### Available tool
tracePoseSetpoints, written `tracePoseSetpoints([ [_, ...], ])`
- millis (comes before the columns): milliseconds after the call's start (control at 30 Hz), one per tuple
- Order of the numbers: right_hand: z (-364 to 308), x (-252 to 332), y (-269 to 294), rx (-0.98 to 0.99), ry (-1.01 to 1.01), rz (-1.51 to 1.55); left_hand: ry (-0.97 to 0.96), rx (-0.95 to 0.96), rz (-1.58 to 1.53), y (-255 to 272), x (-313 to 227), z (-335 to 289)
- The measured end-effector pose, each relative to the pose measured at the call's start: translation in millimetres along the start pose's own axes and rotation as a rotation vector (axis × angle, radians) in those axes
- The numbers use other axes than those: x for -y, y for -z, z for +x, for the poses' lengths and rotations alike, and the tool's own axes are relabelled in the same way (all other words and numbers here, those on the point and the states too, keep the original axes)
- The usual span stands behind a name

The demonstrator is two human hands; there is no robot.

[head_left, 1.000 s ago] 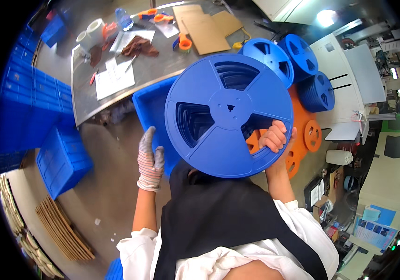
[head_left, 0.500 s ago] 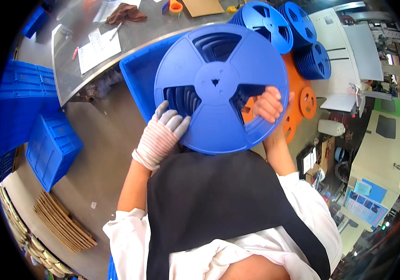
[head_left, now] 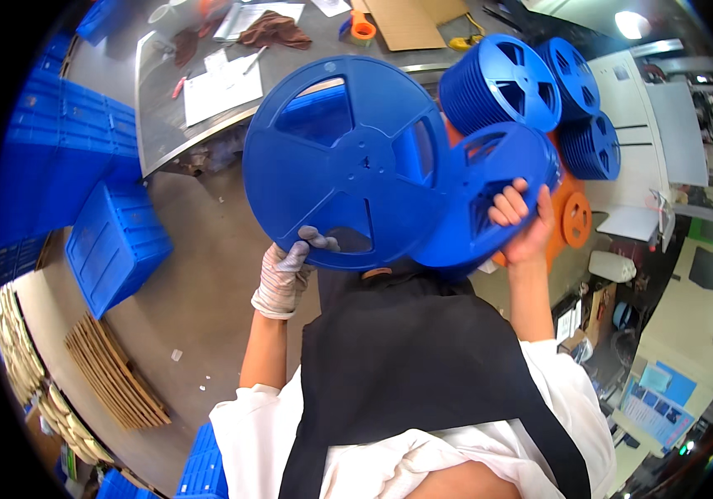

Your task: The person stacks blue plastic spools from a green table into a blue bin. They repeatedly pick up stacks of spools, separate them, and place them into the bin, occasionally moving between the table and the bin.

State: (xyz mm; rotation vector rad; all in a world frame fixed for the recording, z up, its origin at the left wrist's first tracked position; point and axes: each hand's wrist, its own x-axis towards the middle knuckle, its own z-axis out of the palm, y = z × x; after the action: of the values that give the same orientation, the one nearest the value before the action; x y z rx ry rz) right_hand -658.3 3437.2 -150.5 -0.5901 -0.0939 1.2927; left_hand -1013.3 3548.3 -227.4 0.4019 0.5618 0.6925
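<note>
In my gloved left hand [head_left: 290,270] is the lower edge of a large blue plastic reel [head_left: 298,187], the fingers closed through one of its openings. The reel's broad face is turned up toward me. My bare right hand [head_left: 525,223] grips a tilted stack of similar blue reels [head_left: 460,229] through an opening near the rim. The stack hangs to the right of the single reel and is partly covered by it. How many reels the stack has, I cannot tell.
More stacked blue reels [head_left: 502,79] stand at the back right on an orange base [head_left: 569,187]. A metal table [head_left: 161,125] carries papers [head_left: 222,93], a brown cloth [head_left: 273,32] and an orange tape roll [head_left: 362,29]. Blue crates [head_left: 115,245] and cardboard sheets [head_left: 115,374] are at left.
One reel has come apart from the stack and moved left with my left hand. My right hand has shifted right and down with the other reels, which now tilt.
</note>
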Motion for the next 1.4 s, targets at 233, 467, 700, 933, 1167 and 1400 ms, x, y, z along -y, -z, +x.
tracePoseSetpoints([
  [233, -27, 24, 18, 0.068, 0.054, 0.106, -0.097, -0.020, -0.289, 19, 16, -14],
  [467, -29, 29, 18, 0.121, 0.068, 0.077, -0.172, -0.045, -0.308, 21, 7, -25],
  [700, -29, 30, 18, 0.196, 0.112, 0.113, -0.398, 0.054, -0.421, 7, -17, -15],
  [933, -29, 32, 28, 0.420, 0.128, 0.331, -0.386, -0.400, 0.626, -29, -5, 3],
  [1167, -22, 23, -2, 0.381, 0.060, 0.420, -0.738, -0.017, 1.292, -41, 25, 16],
  [1400, -6, 12, -33, 0.277, -0.128, 0.456, -0.717, 0.416, 1.506, -52, 32, 41],
])
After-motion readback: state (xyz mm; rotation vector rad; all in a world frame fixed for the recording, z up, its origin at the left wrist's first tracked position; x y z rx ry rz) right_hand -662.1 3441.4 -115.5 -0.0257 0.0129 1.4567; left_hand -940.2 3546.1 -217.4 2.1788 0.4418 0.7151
